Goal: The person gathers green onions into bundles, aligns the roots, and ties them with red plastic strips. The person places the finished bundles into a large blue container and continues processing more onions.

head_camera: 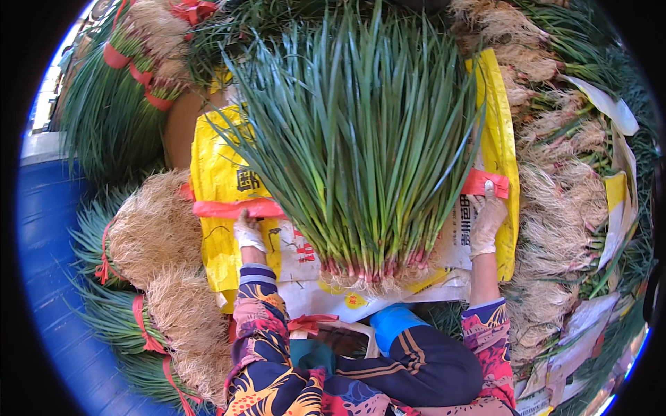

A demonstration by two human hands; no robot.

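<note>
A wide spread of green onions lies before me with leaves pointing away and pink bulbs and pale roots toward me. Under it is a yellow and white woven plastic sack that bears writing. A red plastic strip passes beneath the onions and shows on both sides. My left hand, in a thin whitish glove, grips the strip left of the stalks. On the other side my right hand, gloved too, pinches the strip's right end under its thumb. The strip's middle is hidden by the onions.
Tied onion bundles with red bands are stacked at left, roots inward, beside a blue surface. More bundles stand at upper left. Loose onions with tangled roots are heaped along the right. Short red strips lie near my knee.
</note>
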